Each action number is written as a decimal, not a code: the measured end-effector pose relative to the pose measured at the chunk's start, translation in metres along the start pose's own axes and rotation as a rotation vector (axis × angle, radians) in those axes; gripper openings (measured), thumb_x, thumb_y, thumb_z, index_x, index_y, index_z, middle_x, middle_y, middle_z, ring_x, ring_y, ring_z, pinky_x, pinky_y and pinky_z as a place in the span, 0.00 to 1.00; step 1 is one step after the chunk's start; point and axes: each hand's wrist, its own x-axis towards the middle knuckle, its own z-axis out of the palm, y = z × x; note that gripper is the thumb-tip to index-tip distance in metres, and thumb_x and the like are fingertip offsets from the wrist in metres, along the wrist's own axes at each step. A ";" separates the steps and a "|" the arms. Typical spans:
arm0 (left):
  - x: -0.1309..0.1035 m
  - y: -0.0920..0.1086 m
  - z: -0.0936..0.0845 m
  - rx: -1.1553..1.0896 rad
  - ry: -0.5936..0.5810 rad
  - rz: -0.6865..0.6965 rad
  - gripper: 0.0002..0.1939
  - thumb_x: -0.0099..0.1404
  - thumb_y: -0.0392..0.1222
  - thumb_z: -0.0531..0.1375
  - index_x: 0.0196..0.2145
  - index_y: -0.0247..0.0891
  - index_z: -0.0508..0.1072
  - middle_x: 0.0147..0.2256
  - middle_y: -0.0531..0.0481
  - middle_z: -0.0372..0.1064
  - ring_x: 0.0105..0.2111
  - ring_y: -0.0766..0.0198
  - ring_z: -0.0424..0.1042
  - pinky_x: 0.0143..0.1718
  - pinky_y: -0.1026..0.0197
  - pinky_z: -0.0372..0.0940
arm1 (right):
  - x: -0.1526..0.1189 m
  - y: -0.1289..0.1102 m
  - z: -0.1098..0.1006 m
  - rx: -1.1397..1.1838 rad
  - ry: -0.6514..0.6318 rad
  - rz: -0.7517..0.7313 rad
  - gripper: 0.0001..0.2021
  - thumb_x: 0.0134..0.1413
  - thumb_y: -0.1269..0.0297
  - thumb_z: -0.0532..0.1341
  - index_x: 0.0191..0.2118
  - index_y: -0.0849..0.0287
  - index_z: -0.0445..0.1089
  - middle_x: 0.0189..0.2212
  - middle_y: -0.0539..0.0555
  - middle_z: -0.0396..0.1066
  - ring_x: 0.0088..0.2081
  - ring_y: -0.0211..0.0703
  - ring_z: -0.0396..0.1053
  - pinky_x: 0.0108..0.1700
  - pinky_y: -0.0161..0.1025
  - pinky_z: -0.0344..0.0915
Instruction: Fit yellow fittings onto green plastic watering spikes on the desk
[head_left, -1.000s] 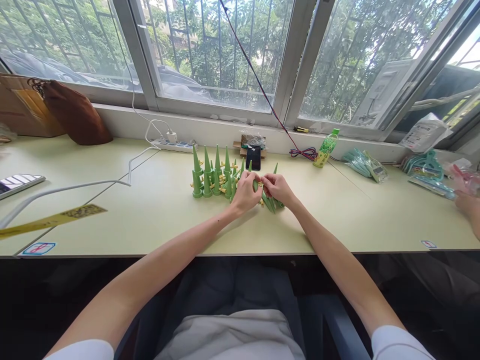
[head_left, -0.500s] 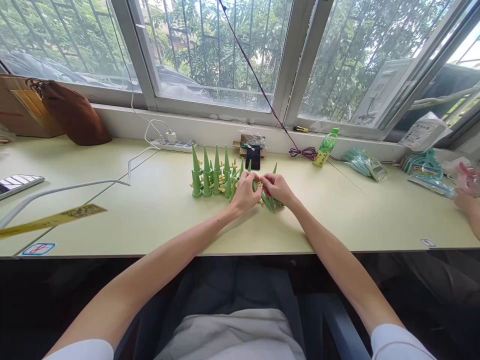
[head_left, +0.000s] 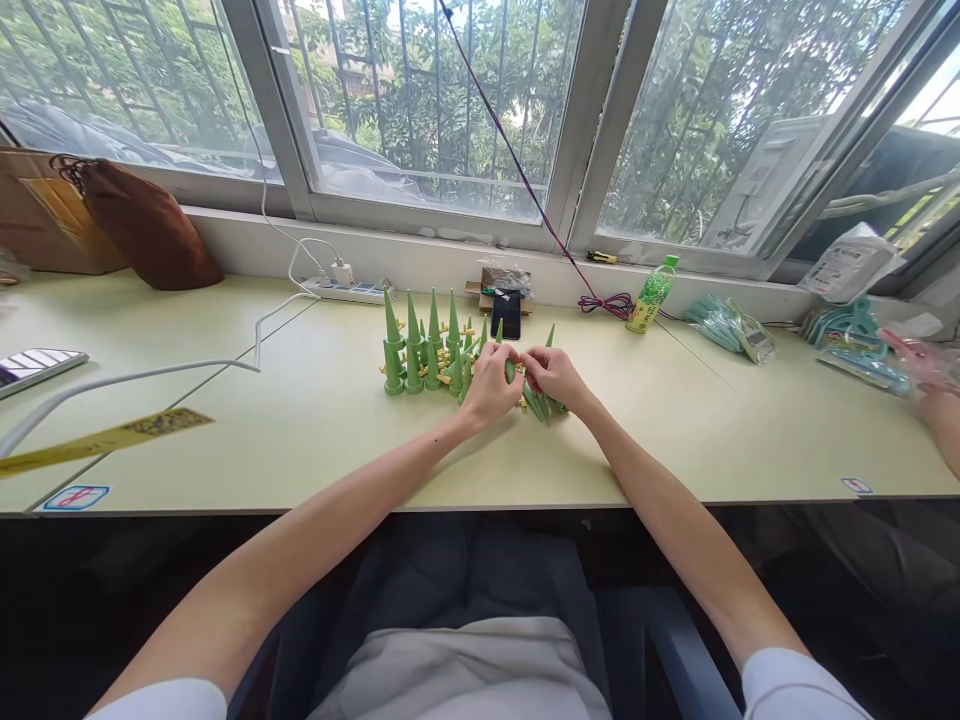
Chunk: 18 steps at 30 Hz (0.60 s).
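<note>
On the pale yellow-green desk (head_left: 315, 440), in front of the person, the left hand (head_left: 493, 383) has its grip closed, fingers curled round a small green piece (head_left: 510, 370), part of which shows between thumb and forefinger. The right hand (head_left: 556, 377) is just beside it on the right, its thumb and fingertips brought close together near that piece; whether its grip has hold of anything is too small to tell. To the left of the hands, green tapering cones with round bases (head_left: 414, 370) stand upright in close rows, with small yellow pieces (head_left: 445, 379) among them. Below the right hand, a few green pointed pieces (head_left: 537, 405) lie tilted on the desk, partly hidden by the fingers. Beyond the hands is a black phone (head_left: 506, 315), near a small open cardboard box (head_left: 491, 279). Farther right, towards the window, stand a coil of dark wire (head_left: 616, 305) and a green-labelled plastic bottle (head_left: 651, 297). Teal items in clear packaging (head_left: 720, 328) lie right of the bottle, and at the far right edge another person's hand (head_left: 942, 420) is beside a pinkish item (head_left: 919, 358).
</note>
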 end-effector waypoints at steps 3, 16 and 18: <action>0.000 0.001 -0.001 0.001 -0.001 -0.001 0.07 0.60 0.29 0.58 0.35 0.37 0.68 0.41 0.45 0.63 0.36 0.64 0.68 0.36 0.61 0.67 | 0.000 0.000 0.000 -0.008 0.002 0.003 0.18 0.60 0.50 0.56 0.25 0.57 0.63 0.14 0.46 0.61 0.16 0.34 0.57 0.22 0.35 0.56; -0.001 0.004 -0.002 0.008 -0.003 -0.010 0.07 0.60 0.29 0.59 0.35 0.38 0.68 0.42 0.46 0.64 0.36 0.64 0.69 0.36 0.61 0.67 | -0.001 -0.002 0.000 -0.007 0.006 0.009 0.18 0.60 0.50 0.57 0.24 0.56 0.62 0.14 0.46 0.60 0.16 0.34 0.57 0.22 0.34 0.55; -0.001 0.004 -0.002 0.002 -0.003 -0.010 0.07 0.60 0.29 0.59 0.35 0.38 0.68 0.42 0.46 0.64 0.36 0.64 0.69 0.35 0.61 0.67 | -0.001 -0.002 0.000 -0.012 0.007 0.005 0.18 0.61 0.51 0.57 0.24 0.56 0.62 0.14 0.46 0.60 0.16 0.34 0.57 0.22 0.34 0.55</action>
